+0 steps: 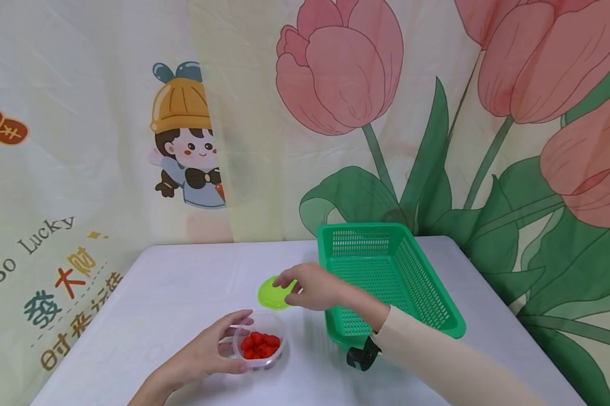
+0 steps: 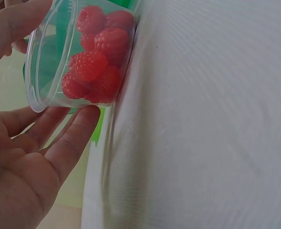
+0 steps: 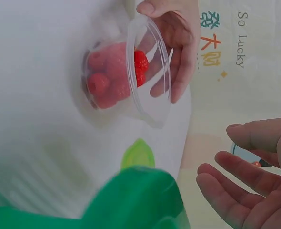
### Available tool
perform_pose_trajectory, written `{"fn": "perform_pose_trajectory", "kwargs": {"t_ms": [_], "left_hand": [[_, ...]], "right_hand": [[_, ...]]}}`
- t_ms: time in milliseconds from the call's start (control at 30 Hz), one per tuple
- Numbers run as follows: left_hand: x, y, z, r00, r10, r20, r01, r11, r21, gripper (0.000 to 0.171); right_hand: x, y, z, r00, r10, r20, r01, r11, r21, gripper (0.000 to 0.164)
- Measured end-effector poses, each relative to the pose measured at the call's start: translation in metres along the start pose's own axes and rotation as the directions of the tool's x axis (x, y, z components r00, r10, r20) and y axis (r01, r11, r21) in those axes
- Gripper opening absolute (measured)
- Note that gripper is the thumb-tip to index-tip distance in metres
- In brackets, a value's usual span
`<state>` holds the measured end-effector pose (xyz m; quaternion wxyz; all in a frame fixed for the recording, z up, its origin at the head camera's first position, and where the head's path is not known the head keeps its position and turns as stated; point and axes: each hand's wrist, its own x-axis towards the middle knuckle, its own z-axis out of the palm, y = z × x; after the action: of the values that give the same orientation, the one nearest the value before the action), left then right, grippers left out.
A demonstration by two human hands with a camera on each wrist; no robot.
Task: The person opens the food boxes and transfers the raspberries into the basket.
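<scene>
At the lower centre of the head view, one left hand (image 1: 203,351) curves round one clear plastic cup (image 1: 266,323), upright on the white table (image 1: 198,282), thumb on its near side, fingers on the far. Steadying it well probably calls for light, even pressure, mouth kept level, since thin walls may flex. Inside lie at least seven red raspberries (image 1: 260,345); overlap hides the full count. Just above, near mid-frame, sits one lime-green disc (image 1: 270,296), partly hidden by one right hand (image 1: 312,287), its parted fingers holding nothing. Right of centre stands one green plastic basket (image 1: 360,270).
</scene>
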<state>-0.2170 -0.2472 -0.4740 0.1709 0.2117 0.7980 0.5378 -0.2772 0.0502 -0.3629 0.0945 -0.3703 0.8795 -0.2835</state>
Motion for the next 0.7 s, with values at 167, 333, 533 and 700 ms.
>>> {"fn": "perform_pose_trajectory", "kwargs": {"t_ms": [167,333,533,700], "left_hand": [[0.000,-0.001,0.000,1.000,0.002,0.003,-0.002,1.000,0.002,0.094],[-0.001,-0.003,0.000,1.000,0.011,-0.001,-0.011,1.000,0.015,0.095],[0.000,-0.002,0.001,1.000,0.005,-0.002,-0.005,1.000,0.014,0.095],[-0.001,-0.002,0.001,1.000,-0.003,-0.001,0.003,1.000,-0.003,0.094]], "right_hand": [[-0.004,-0.002,0.009,1.000,-0.004,-0.001,0.004,1.000,0.011,0.035],[-0.005,-0.004,0.018,1.000,-0.018,0.009,0.018,1.000,-0.001,0.034],[-0.004,-0.006,0.031,1.000,-0.028,0.004,0.028,1.000,-0.005,0.034],[-0.002,-0.009,0.041,0.999,-0.053,0.006,0.054,0.999,-0.009,0.033]]}}
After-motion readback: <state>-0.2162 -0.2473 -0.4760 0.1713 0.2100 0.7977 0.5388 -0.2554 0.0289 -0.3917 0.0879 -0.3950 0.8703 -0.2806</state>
